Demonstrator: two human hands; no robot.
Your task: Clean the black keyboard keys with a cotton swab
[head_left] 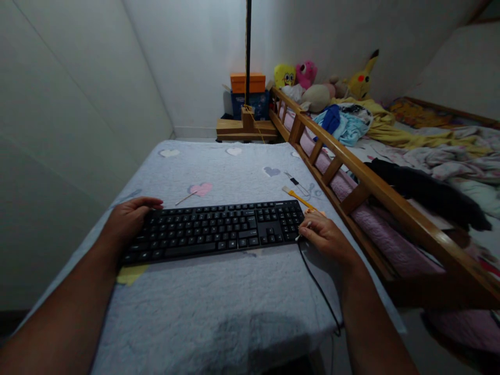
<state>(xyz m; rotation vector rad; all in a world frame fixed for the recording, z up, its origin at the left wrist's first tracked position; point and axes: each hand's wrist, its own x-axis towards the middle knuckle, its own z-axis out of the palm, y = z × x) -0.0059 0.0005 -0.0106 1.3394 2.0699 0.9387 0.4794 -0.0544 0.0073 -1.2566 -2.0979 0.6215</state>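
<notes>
A black keyboard (pixel 219 226) lies on the cloth-covered table, its number pad towards my right hand. My left hand (pixel 127 221) is closed around the keyboard's left end, thumb near its top edge. Between the pinched fingers of my right hand (pixel 320 232) is a cotton swab (pixel 303 231), held beside the right end of the keyboard. Another cotton swab (pixel 186 198) rests on the cloth behind the keyboard. A small brush with a yellow handle (pixel 299 198) lies behind my right hand, which hides part of something orange there.
The table wears a pale cloth (pixel 219 291) with heart prints. A thin metal item with a black middle (pixel 294 181) lies near the brush. The keyboard's cable (pixel 318 286) runs towards the front edge. A wooden bed rail (pixel 339 156) borders the right side.
</notes>
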